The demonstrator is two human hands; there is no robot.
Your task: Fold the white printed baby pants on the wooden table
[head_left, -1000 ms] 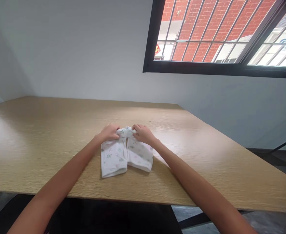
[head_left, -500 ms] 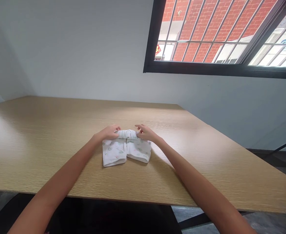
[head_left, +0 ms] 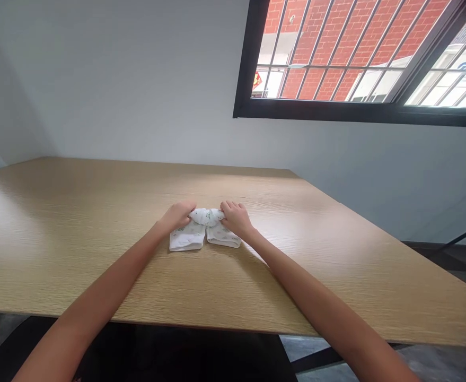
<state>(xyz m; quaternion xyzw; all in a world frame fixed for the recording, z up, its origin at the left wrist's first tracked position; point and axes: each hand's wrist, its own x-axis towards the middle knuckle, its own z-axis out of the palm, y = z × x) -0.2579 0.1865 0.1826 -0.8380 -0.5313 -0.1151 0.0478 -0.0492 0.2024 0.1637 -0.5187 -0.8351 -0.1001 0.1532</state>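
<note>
On the table (head_left: 336, 276), the left hand (head_left: 178, 216) and right hand (head_left: 236, 217) pinch the ends of a rolled white cloth (head_left: 207, 216), fingers curled together. Its flat near flap has shrunk, so the rolling looks nearly finished.

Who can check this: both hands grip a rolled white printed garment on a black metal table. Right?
No. The head view shows the left hand and right hand gripping the rolled white printed garment on a light wooden table, not black metal.
</note>
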